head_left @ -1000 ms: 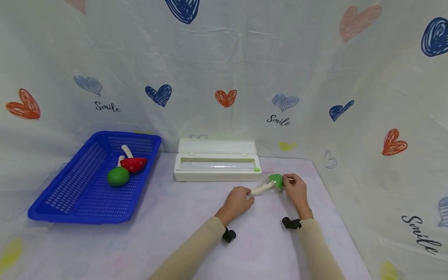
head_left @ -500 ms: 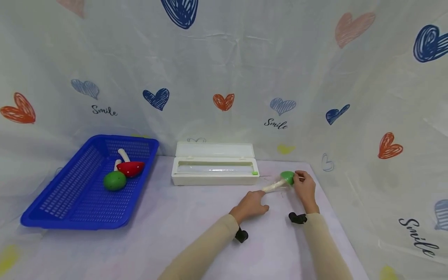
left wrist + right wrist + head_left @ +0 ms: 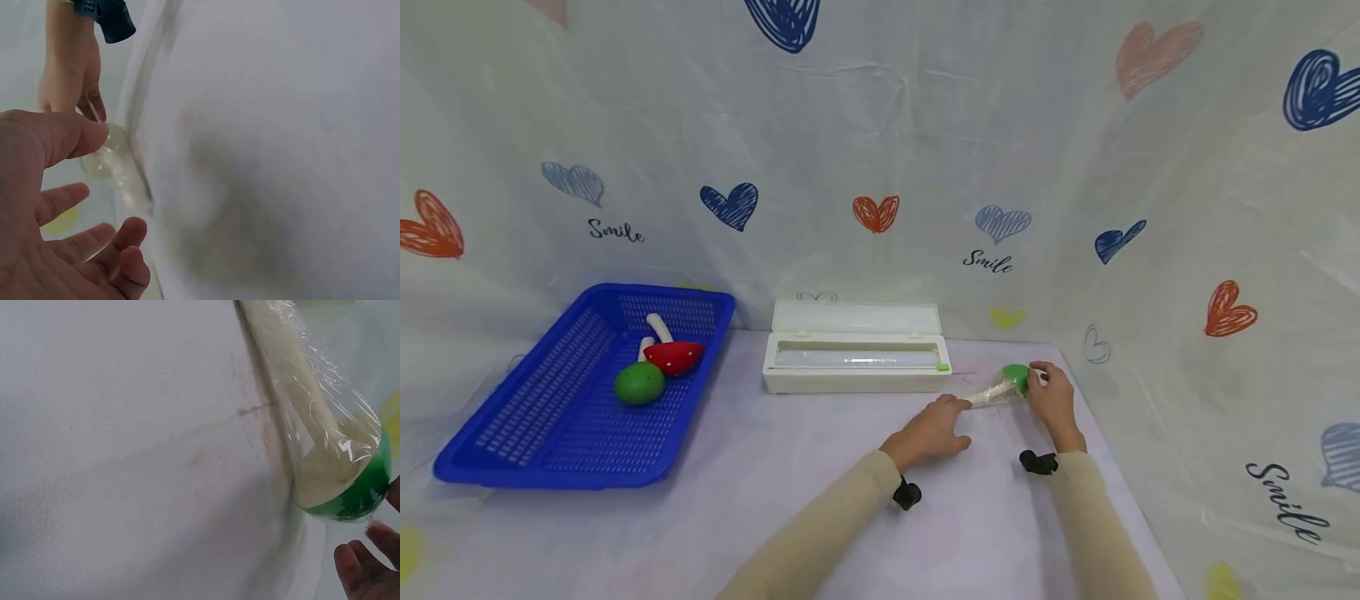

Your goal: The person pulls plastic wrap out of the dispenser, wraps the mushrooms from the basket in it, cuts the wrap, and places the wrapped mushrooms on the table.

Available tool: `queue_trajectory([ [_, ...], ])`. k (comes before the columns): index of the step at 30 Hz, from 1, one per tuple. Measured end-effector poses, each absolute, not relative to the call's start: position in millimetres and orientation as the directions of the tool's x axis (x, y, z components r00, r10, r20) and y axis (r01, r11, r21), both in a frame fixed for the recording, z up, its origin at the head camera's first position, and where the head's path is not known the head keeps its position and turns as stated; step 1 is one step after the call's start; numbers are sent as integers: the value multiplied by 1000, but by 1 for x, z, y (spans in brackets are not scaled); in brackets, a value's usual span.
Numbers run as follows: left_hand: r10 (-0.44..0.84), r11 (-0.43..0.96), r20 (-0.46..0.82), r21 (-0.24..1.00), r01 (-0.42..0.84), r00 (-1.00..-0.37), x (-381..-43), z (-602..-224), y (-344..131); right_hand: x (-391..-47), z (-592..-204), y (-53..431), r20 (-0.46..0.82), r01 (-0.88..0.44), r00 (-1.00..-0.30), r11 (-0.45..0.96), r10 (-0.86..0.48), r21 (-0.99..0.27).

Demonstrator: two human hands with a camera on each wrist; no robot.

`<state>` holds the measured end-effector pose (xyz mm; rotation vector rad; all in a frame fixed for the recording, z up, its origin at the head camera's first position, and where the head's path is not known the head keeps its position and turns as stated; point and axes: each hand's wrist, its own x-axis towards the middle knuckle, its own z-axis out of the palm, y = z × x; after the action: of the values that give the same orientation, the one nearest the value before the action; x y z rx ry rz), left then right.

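A toy mushroom with a green cap (image 3: 1015,377) and a cream stem lies wrapped in clear plastic film near the far right of the table. In the right wrist view, shiny film (image 3: 319,381) covers the stem and part of the cap. My right hand (image 3: 1054,403) is at the cap end, with curled fingertips pinching at the film-covered cap edge. At the other end, my left hand (image 3: 929,430) touches the tip of the stem with extended fingers. Its fingers (image 3: 94,240) look spread apart in the left wrist view, the thumb well away from them.
Behind the hands stands a white film dispenser box (image 3: 857,385), lid raised, with a green slider at its right end. A blue basket (image 3: 587,479) on the left holds a red spotted and a green toy mushroom. A heart-print sheet (image 3: 880,125) hangs behind the table.
The wrapped mushroom and both hands have shifted right, away from the dispenser box. Most of this happened in the first half second. The left fingers have straightened at the stem end.
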<state>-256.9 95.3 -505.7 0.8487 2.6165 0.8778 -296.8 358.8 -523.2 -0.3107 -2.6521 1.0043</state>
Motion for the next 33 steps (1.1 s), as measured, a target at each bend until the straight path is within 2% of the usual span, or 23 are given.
queue_trajectory([
  [8,692,602,-20,568,562,-722,-270,-470,38,-302,-510,352,218,-24,-966,788,141,-615],
  [13,713,565,59,541,623,-698,-286,-451,-3,-307,-501,346,259,-94,-964,823,66,-561],
  [19,670,605,94,505,615,-737,-309,-443,-54,-313,-490,329,303,-173,-953,826,-3,-537],
  [26,558,723,41,466,510,-829,-333,-449,-105,-317,-471,298,363,-277,-928,810,-86,-517],
  [33,528,768,20,416,488,-849,-343,-457,-130,-317,-459,261,372,-334,-915,815,-158,-474],
])
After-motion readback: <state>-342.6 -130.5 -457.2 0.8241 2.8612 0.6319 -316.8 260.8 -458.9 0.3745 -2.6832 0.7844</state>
